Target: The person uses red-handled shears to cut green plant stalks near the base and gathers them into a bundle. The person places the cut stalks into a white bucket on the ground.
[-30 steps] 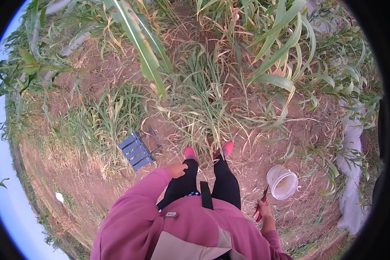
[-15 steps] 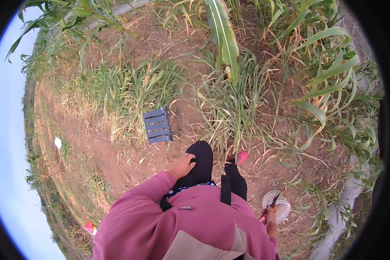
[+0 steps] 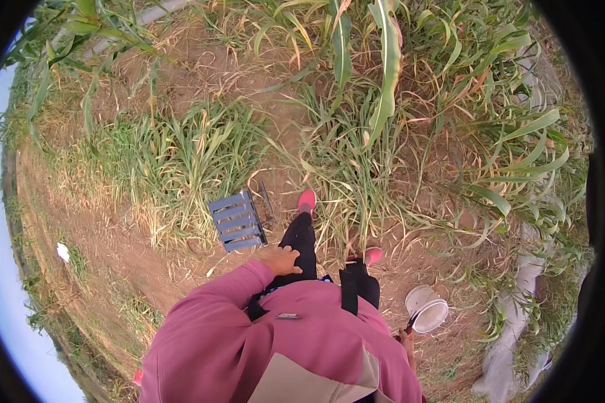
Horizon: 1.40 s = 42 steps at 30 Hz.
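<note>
I stand on bare reddish soil among tall green plants, wearing a pink sweatshirt, black trousers and pink shoes point(image 3: 306, 200). My left hand point(image 3: 282, 259) rests flat on my left thigh and holds nothing. A blue slatted stool point(image 3: 237, 220) lies on the ground just left of that hand. My right hand point(image 3: 406, 338) hangs low by my right side, closed on a small dark tool point(image 3: 410, 327) that is mostly hidden. A white bucket point(image 3: 428, 309) sits on the soil right beside that hand.
Clumps of grass point(image 3: 181, 154) grow to the front left and thick stalks with long leaves point(image 3: 383, 80) stand ahead. A pale sheet or sack point(image 3: 517, 295) lies along the right. A white scrap point(image 3: 63, 252) lies far left.
The view has swung, so the stool and bucket shifted in the picture. My left foot has stepped forward into the grass. Both hands keep their places by my sides.
</note>
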Each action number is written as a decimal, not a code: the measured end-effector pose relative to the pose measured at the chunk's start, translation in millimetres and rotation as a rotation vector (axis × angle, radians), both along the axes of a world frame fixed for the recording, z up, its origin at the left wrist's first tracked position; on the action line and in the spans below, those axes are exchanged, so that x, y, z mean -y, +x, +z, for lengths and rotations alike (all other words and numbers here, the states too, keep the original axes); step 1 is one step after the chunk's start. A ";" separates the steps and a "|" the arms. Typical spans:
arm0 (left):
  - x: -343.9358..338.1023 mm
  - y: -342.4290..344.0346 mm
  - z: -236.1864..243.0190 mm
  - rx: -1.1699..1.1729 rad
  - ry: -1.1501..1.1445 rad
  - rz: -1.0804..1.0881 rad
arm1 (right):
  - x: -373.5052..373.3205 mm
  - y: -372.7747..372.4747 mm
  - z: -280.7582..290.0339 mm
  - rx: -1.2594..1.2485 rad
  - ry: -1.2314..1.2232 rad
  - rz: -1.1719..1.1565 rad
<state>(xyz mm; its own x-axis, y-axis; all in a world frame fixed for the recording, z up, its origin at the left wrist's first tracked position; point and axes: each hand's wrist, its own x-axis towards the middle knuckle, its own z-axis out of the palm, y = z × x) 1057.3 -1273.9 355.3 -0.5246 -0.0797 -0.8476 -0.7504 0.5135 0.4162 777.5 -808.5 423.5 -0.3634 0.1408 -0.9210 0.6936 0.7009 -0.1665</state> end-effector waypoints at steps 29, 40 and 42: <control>104.9 45.8 24.2 0.179 0.104 0.230 | 366.8 -28.6 -7.6 -0.043 -0.379 0.210; 54.1 -38.8 37.2 0.071 -0.049 0.367 | 336.3 -87.3 -47.3 0.671 -0.588 -0.091; 38.7 -56.2 40.6 0.066 -0.060 0.365 | 328.2 -106.8 -46.0 0.714 -0.605 -0.087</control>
